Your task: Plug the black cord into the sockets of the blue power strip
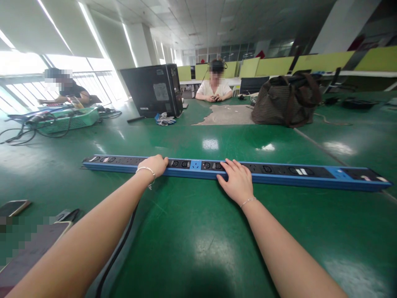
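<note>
A long blue and black power strip (pixel 195 165) with several sockets lies across the green table (pixel 186 215). My left hand (pixel 154 165) is curled over the strip left of its middle, fingers bent round the far edge. Right of the middle, my right hand (pixel 237 180) rests on the strip with its fingers spread over the sockets and the thumb at the near side. Each wrist wears a thin bracelet. Beneath my left forearm runs a black cable (pixel 119 248).
A black computer case (pixel 149 91) stands at the back, with gloves (pixel 165 119) before it. A green basket (pixel 74 120) with cables sits far left, a brown bag (pixel 279 101) back right. Two people sit beyond. A phone (pixel 14 207) lies at the left edge.
</note>
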Demonstrator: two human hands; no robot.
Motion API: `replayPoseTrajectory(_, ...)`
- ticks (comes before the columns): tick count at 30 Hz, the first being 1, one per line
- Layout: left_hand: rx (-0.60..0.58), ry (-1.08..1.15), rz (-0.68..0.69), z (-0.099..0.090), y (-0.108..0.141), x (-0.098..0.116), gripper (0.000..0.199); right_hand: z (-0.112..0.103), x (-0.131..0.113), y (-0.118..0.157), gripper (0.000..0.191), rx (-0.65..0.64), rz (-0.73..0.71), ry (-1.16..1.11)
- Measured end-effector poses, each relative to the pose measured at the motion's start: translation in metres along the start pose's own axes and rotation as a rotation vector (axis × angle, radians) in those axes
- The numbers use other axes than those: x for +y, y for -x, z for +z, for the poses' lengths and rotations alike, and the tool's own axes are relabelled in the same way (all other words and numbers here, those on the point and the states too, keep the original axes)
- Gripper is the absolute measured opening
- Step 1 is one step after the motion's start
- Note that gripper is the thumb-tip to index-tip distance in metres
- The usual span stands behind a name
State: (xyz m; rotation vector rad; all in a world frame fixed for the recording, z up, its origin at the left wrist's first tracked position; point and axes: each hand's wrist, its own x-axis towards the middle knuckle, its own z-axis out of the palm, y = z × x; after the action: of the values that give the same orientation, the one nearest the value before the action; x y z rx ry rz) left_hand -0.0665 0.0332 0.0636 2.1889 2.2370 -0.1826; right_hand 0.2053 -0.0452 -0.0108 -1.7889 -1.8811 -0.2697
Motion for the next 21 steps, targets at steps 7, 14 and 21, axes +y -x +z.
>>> replayPoseTrajectory(7, 0.035, -0.006, -0.025, 0.004, 0.013, 0.003, 0.055, 0.001, 0.001, 0.0, 0.043, 0.014, -0.006, -0.012)
replayPoseTrajectory(14, 0.018, 0.005, -0.037, 0.003, 0.005, 0.002, 0.057, 0.001, 0.0, -0.001, 0.043, 0.01, -0.002, -0.016)
replayPoseTrajectory(21, 0.101, -0.026, -0.024, 0.004, 0.008, 0.004, 0.06, 0.003, -0.001, 0.0, 0.043, 0.04, 0.007, -0.028)
